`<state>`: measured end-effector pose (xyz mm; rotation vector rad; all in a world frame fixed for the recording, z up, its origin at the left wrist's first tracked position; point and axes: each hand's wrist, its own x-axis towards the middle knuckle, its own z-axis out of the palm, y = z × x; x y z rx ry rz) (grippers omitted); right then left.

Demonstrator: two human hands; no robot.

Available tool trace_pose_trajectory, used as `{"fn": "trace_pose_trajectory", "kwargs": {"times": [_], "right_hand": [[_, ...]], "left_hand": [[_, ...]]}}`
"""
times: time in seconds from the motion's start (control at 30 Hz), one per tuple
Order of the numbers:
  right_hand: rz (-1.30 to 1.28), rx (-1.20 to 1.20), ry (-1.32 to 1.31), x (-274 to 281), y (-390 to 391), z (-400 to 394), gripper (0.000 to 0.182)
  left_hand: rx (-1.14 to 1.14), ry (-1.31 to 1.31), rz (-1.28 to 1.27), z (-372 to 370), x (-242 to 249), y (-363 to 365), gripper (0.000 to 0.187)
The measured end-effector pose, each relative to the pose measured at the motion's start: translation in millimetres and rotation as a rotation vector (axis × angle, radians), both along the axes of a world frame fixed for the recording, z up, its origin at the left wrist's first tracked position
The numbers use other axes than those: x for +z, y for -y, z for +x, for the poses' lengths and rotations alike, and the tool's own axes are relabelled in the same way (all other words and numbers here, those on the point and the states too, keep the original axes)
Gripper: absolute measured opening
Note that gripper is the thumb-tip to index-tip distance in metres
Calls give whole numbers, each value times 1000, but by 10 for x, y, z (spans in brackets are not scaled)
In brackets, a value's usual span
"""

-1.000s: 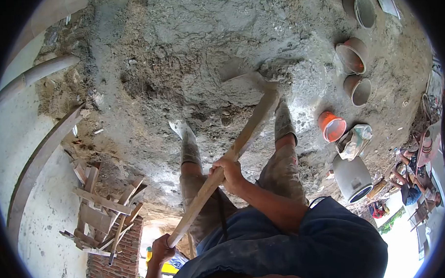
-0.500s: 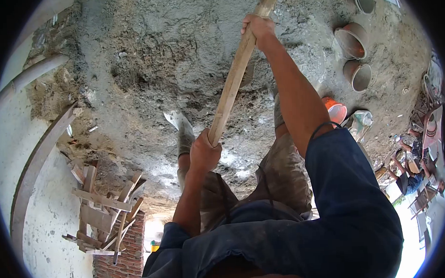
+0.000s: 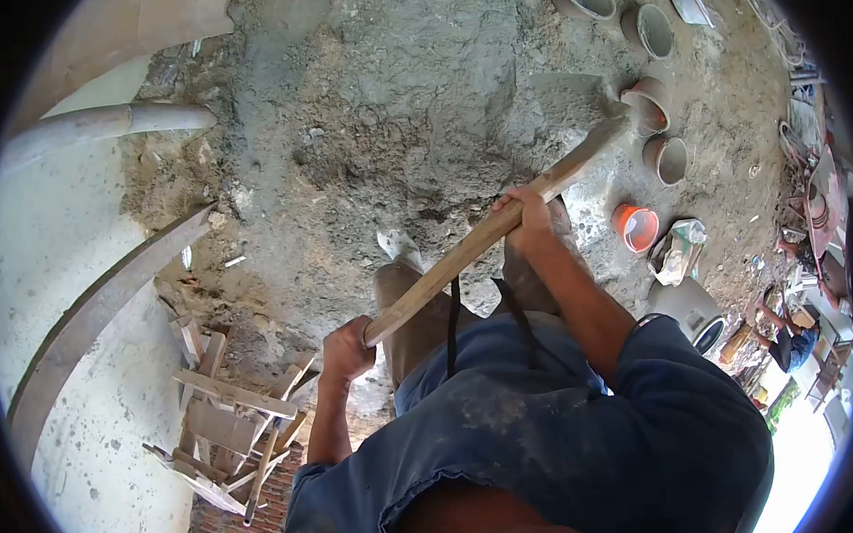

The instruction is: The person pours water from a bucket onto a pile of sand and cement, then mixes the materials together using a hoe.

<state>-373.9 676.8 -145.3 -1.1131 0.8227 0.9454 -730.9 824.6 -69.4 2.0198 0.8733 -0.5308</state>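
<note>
A hoe with a long wooden handle (image 3: pixel 455 265) slants across my front from lower left to upper right. My left hand (image 3: pixel 348 349) is wrapped round the near end of the handle. Farther up, my right hand (image 3: pixel 528 218) is closed on its middle. At the far end is a flat grey blade (image 3: pixel 571 97), smeared and hard to tell from the wet mortar. It lies at the right side of the spread of grey mortar (image 3: pixel 420 69) on the ground, close to a bucket.
Several mortar-stained buckets (image 3: pixel 654 31) stand along the right, with an orange bucket (image 3: pixel 637 227) and a sack (image 3: pixel 678 251) nearer me. Scrap timber (image 3: pixel 234 414) is piled at lower left beside a curved plank (image 3: pixel 100 320) and a pale wall. Another person (image 3: pixel 794 343) is far right.
The hoe has swung from steep to a flatter slant, its far end now to the right and lower. My right hand has come down nearer my body; my left has shifted left and down.
</note>
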Motion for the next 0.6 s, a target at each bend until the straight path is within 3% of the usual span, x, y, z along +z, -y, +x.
{"fn": "trace_pose_trajectory", "kwargs": {"times": [0.17,0.33,0.53,0.6], "right_hand": [[61,-155,182,978,-53,724,4],[9,-335,324,1387,328,1236,4],[-69,-814,231,1064,891,1725,3],[-71,-926,166,684,1016,1930,3]], "left_hand": [[-231,180,66,931,274,-628,22],[-469,287,-13,2052,325,-932,24],[-883,178,7,3779,520,-1226,32],[-983,114,-21,4411,575,-1244,38]]}}
